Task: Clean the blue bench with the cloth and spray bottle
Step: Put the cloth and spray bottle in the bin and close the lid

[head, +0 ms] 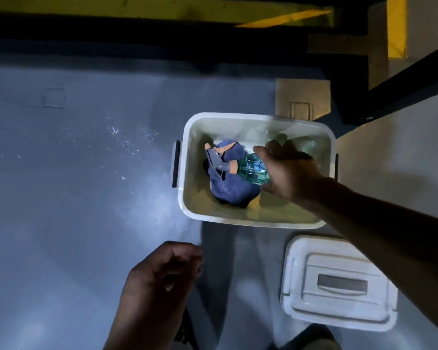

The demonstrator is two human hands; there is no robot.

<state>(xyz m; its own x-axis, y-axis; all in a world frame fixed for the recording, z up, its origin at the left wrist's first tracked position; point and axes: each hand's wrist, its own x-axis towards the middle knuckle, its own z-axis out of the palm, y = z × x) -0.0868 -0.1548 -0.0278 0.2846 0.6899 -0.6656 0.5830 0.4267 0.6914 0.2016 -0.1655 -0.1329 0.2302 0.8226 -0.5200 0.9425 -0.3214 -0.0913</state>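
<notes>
While our right hand reaches into the white bin with fingers spread over the spray bottle, we cannot tell whether it grips it; the bottle lies on its side atop the blue cloth inside the bin. Our left hand hovers loosely curled, holding nothing, above the blue bench, where the bin's lid rests just beside the bin

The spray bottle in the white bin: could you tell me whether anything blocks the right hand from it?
Nothing visible does. The right hand is already on the spray bottle, which lies on the blue cloth inside the open white bin. Its lid lies apart.
</notes>
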